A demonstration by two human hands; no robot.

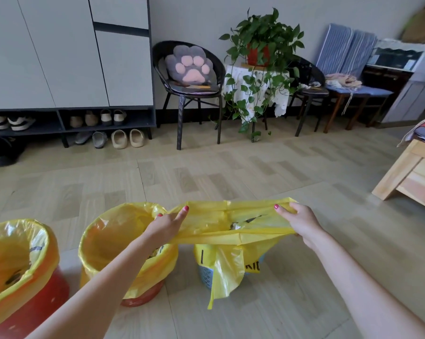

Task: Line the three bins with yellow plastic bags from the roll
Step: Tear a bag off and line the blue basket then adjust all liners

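Three bins stand in a row on the floor. The left red bin and the middle red bin each carry a yellow bag folded over the rim. Over the right blue bin a third yellow bag is stretched wide open. My left hand grips the bag's left edge, index finger pointing out. My right hand grips its right edge. Part of the bag hangs down the bin's front. The roll is not in view.
A shoe cabinet with shoes lines the left wall. Black chairs, a plant on a small table and a blue chair stand along the back wall. A wooden bed frame juts in at right. Open floor lies beyond the bins.
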